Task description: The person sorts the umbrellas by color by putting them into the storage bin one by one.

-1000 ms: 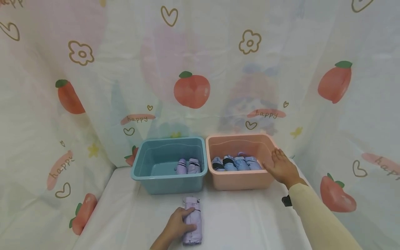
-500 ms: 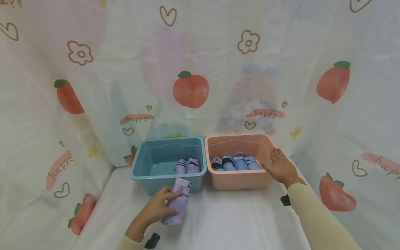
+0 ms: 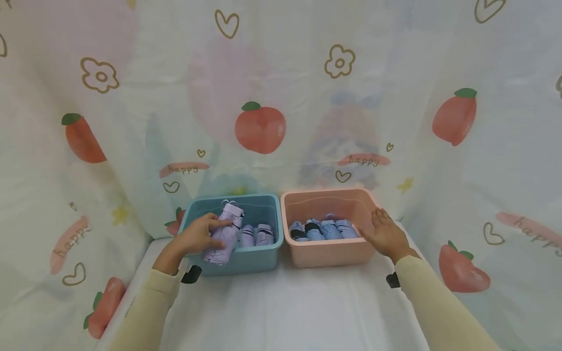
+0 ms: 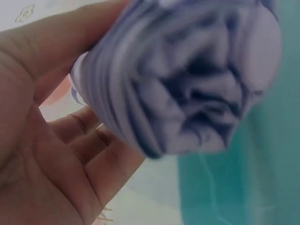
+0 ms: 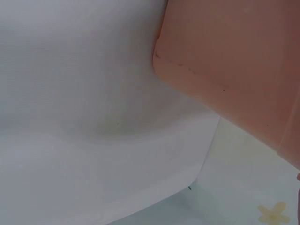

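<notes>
My left hand (image 3: 197, 237) grips a lilac folded umbrella (image 3: 225, 236) between thumb and fingers. The umbrella slants over the front wall of the blue-green bin (image 3: 259, 257), its strap end pointing to the back. In the left wrist view, the gathered fabric end of the umbrella (image 4: 187, 89) fills much of the frame. Two more lilac umbrellas (image 3: 264, 235) lie in that bin's right half. My right hand (image 3: 386, 234), fingers straight, is at the right rim of the peach bin (image 3: 333, 254). Several blue umbrellas (image 3: 330, 230) lie side by side inside it.
Both bins stand close together at the back of a white-covered table (image 3: 281, 307). A printed curtain (image 3: 272, 73) hangs behind them and along both sides. The right wrist view shows the peach bin's outer wall (image 5: 234, 61) and the table cover (image 5: 84, 93).
My left hand has lifted the lilac umbrella off the table and carried it forward and left, to over the blue-green bin's front rim. The right hand stays at the peach bin.
</notes>
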Demonstrator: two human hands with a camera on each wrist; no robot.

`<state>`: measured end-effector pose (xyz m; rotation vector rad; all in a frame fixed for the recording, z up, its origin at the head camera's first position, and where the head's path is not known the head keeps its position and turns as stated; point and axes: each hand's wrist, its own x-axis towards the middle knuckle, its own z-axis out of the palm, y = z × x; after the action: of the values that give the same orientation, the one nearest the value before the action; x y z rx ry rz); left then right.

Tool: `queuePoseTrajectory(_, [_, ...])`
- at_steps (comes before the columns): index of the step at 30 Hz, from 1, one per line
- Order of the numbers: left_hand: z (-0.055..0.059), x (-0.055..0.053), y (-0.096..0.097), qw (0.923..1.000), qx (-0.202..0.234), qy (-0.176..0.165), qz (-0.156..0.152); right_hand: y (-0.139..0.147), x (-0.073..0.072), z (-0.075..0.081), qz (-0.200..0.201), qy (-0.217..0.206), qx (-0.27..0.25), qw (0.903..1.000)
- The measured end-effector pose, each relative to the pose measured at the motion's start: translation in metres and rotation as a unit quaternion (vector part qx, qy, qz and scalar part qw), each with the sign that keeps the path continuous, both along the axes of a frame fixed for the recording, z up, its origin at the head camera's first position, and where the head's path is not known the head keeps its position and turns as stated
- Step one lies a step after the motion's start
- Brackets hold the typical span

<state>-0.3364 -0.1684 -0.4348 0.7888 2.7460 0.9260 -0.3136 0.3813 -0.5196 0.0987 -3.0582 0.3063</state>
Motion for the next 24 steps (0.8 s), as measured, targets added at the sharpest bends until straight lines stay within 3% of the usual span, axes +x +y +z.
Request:
queuePoseTrajectory(4, [0.013,-0.031,0.001,0.9996,-0.026,-0.011,0.002,-0.001,0.001,-0.002,0.000,0.000,0.004,1.0000])
queuePoseTrajectory(8, [0.014,-0.064,0.001,0.9963,-0.080,-0.026,-0.016,-0.001,-0.001,-0.002,-0.005,-0.005,0.010,0.9999])
queuePoseTrajectory(12, [0.000,-0.089,-0.002,0.9866,-0.149,-0.054,-0.040,-0.005,-0.004,-0.002,-0.004,-0.005,0.007,1.0000])
queuePoseTrajectory(16, [-0.024,-0.104,-0.004,0.9734,-0.196,-0.108,-0.050,-0.008,-0.005,-0.004,0.001,-0.001,0.005,1.0000])
queuePoseTrajectory(21, [-0.053,-0.116,-0.001,0.9633,-0.188,-0.191,-0.011,-0.006,-0.001,-0.004,-0.011,-0.006,0.014,0.9998])
queuePoseTrajectory(24, [-0.063,-0.124,0.002,0.9597,-0.178,-0.217,0.006,-0.002,0.002,-0.002,-0.012,-0.001,0.015,0.9998])
